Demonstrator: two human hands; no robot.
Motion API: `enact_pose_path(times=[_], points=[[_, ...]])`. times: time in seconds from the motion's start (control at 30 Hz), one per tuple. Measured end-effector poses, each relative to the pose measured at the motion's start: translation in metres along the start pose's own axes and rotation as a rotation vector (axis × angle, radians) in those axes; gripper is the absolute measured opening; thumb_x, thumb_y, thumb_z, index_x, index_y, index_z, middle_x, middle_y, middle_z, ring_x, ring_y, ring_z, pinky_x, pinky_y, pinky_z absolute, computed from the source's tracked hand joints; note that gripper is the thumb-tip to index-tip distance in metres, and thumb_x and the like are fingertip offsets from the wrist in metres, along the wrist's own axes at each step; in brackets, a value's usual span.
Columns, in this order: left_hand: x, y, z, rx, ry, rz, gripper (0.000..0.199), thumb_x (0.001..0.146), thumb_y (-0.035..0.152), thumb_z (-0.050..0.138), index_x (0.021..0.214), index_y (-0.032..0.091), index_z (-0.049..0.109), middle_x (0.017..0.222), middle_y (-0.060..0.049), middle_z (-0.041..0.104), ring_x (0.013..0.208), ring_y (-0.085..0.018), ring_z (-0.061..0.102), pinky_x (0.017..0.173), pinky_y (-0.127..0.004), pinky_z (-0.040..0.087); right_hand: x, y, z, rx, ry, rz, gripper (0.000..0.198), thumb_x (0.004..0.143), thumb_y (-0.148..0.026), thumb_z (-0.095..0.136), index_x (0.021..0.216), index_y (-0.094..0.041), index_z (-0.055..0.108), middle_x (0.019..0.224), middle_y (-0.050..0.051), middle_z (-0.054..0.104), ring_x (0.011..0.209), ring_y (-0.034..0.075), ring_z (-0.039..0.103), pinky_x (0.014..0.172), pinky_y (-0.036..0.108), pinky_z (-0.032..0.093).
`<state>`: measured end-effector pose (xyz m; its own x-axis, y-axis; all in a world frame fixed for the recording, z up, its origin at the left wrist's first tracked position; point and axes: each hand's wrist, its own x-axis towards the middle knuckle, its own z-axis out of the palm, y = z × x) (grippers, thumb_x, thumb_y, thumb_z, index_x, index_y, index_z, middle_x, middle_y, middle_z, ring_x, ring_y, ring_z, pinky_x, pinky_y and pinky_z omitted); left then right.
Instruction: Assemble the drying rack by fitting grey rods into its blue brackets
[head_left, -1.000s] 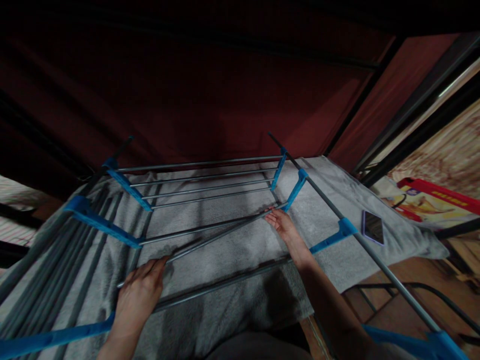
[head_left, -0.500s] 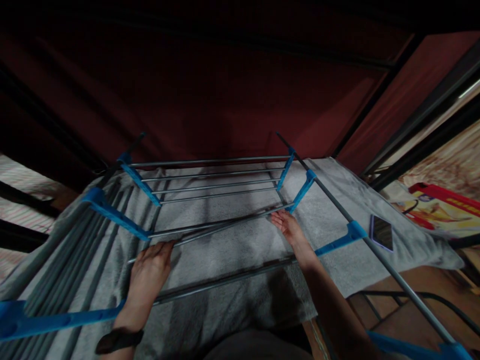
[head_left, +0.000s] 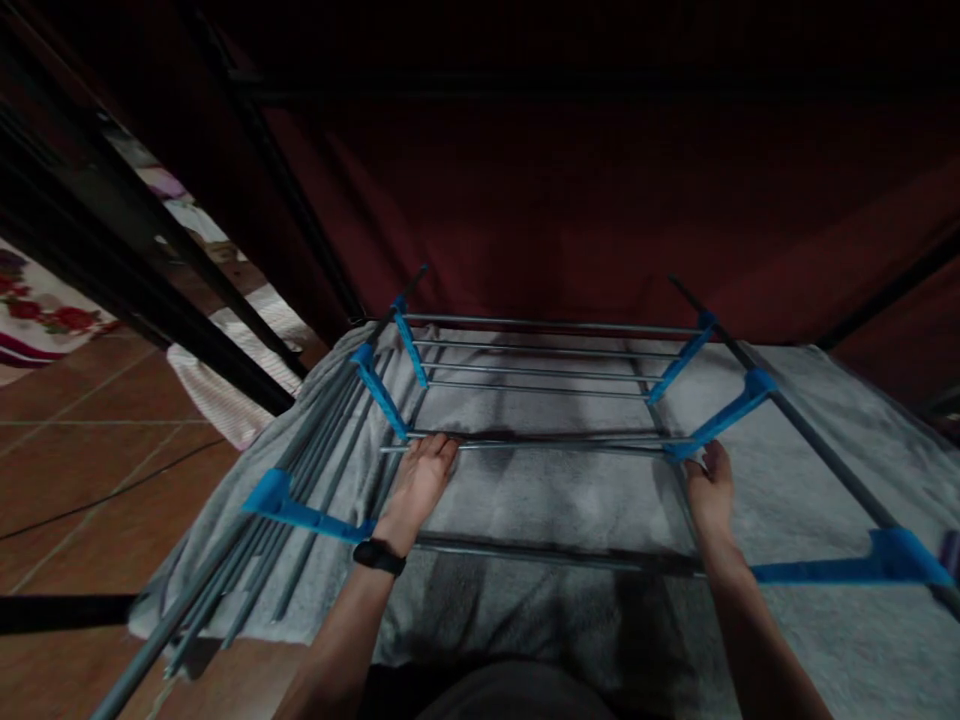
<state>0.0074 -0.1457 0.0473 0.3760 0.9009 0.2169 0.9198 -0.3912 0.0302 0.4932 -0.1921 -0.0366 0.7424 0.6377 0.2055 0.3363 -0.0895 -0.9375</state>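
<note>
A frame of grey metal tubes joined by blue plastic brackets lies on a grey blanket [head_left: 540, 490]. My left hand [head_left: 429, 475], with a dark wristband, is closed over a loose metal tube [head_left: 570, 447] near its left end. That end sticks out past the left blue bracket [head_left: 382, 398]. Toward the right the tube runs to the inner end of the right blue bracket [head_left: 724, 415]. My right hand [head_left: 710, 492] is closed around that inner end, its fingers partly hidden. Just behind the loose tube lies another crossbar, close against it.
Several loose grey tubes [head_left: 289, 540] lie on the blanket at the left. Behind the frame hangs a dark red cloth panel [head_left: 555, 220]. Black metal bars [head_left: 172, 250] cross the left side, above a tiled floor [head_left: 90, 470]. Another crossbar [head_left: 555, 555] runs nearer my body.
The view has swung left. The loose tube, slanted before, now lies nearly parallel to the crossbar behind it. My right hand has moved from the tube's right end onto the right bracket's end.
</note>
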Motion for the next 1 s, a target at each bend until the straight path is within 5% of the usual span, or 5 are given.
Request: enact_pose_path(times=[0.2,0.4,1.0], points=[[0.004,0.004,-0.007,0.008,-0.086,0.016,0.038,0.102,0.013,0.045,0.131,0.018,0.069,0.117,-0.011,0.072,0.112,-0.026,0.065,0.101,-0.040,0.049,0.011,0.003,0.010,0.062,-0.073,-0.037,0.045,0.072,-0.040,0.061,0.114,-0.023,0.067,0.120,0.010,0.073,0.113,0.028,0.067,0.110,0.048,0.047],[0.005,0.013,-0.004,0.016,-0.187,0.042,0.050,0.098,0.002,0.040,0.139,0.018,0.064,0.129,-0.010,0.069,0.121,-0.025,0.062,0.106,-0.040,0.046,0.010,0.002,0.005,0.052,-0.105,-0.032,0.050,0.072,-0.038,0.062,0.119,-0.023,0.068,0.123,0.010,0.074,0.118,0.029,0.067,0.112,0.049,0.046],[0.003,0.008,0.022,-0.010,-0.127,0.064,0.048,0.101,0.007,0.038,0.141,0.019,0.062,0.131,-0.012,0.067,0.121,-0.028,0.059,0.110,-0.046,0.045,0.013,0.013,0.000,-0.018,-0.114,-0.019,0.048,0.073,-0.039,0.061,0.117,-0.022,0.068,0.119,0.010,0.074,0.112,0.029,0.068,0.108,0.048,0.047]])
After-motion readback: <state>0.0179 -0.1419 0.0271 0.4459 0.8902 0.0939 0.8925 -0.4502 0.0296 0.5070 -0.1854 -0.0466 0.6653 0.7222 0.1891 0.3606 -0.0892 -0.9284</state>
